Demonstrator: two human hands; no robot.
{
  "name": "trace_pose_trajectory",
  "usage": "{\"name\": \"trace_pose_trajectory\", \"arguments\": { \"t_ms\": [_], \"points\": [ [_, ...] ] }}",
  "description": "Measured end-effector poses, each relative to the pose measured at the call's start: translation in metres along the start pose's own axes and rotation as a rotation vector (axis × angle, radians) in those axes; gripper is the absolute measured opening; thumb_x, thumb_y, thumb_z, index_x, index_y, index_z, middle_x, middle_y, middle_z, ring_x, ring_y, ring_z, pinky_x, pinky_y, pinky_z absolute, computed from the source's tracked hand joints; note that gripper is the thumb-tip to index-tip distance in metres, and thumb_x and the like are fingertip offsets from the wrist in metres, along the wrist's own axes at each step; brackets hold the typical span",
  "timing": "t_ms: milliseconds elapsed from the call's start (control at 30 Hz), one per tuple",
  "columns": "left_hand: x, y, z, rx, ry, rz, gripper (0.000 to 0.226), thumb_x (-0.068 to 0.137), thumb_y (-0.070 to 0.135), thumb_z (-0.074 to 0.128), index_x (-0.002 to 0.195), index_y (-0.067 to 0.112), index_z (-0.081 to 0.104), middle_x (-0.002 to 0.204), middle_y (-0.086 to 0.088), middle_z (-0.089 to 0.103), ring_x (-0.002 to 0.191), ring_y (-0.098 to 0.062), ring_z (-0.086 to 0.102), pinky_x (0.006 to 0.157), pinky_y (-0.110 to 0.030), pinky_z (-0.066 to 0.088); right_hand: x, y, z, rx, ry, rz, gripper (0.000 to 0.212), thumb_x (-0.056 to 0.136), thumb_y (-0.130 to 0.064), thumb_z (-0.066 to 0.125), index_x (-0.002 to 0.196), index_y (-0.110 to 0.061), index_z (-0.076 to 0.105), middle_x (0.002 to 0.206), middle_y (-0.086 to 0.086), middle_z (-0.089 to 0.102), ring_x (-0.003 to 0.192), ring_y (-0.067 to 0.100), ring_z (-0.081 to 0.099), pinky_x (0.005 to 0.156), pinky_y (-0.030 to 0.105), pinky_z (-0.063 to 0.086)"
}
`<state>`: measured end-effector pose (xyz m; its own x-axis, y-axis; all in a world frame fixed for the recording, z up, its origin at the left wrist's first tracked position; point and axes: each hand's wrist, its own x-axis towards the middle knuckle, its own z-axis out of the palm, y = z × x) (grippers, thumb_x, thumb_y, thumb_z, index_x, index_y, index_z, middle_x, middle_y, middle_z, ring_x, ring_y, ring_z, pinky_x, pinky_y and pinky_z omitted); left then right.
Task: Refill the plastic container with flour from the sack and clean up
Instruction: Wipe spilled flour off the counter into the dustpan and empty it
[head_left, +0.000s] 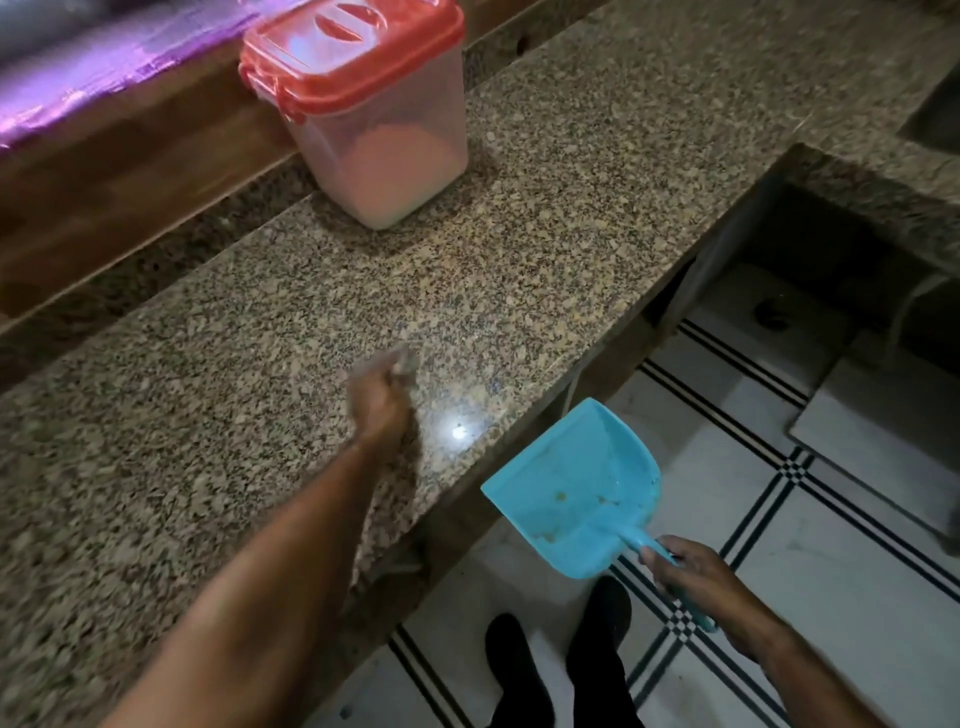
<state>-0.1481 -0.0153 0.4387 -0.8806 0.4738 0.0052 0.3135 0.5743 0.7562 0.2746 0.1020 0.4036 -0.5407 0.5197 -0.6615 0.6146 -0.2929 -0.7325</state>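
Right hand grips blue dustpan handle beside counter edge; left hand blurred over counter, grip unclear.

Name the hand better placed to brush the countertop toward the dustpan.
Left. The left hand is over the countertop near its edge, while the right hand grips the dustpan by its handle, below that edge.

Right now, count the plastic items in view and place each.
2. The clear plastic container with red lid stands on the speckled granite counter; the blue plastic dustpan is over the floor, held by the right hand.
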Motion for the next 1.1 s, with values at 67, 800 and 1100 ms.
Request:
{"name": "trace_pose_trajectory", "arguments": {
  "t_ms": [67,800,1100],
  "points": [
    [-0.003,0.021,0.03,-0.035,-0.091,0.107,0.046,0.105,0.057,0.04,0.092,0.03,0.074,0.078,0.011,0.07,0.066,-0.009,0.064,0.053,-0.023,0.05,-0.001,0.004,0.003,0.02,-0.007,0.016,0.054,0.091,-0.052,0.072,0.095,0.002,0.067,0.067,0.0,0.054,0.06,0.01,0.05,0.057,0.021,0.04],
    [0.001,0.057,0.086,-0.041,-0.482,0.429,0.046,0.104,0.049,0.039,0.083,0.024,0.072,0.066,0.002,0.065,0.047,-0.013,0.052,0.041,-0.023,0.042,0.016,0.014,0.002,0.023,0.033,0.017,0.038,0.095,-0.05,0.068,0.093,-0.012,0.072,0.068,-0.002,0.061,0.067,0.012,0.056,0.069,0.029,0.042],
    [-0.039,0.012,-0.029,-0.164,-0.271,0.125,0.03,0.107,0.03,0.05,0.108,0.015,0.077,0.086,0.004,0.072,0.074,0.004,0.066,0.059,-0.008,0.05,0.007,-0.011,-0.003,-0.043,0.004,-0.001,0.021,0.101,-0.035,0.064,0.094,-0.018,0.074,0.067,-0.002,0.06,0.067,0.013,0.056,0.069,0.029,0.045]
  ]
}}
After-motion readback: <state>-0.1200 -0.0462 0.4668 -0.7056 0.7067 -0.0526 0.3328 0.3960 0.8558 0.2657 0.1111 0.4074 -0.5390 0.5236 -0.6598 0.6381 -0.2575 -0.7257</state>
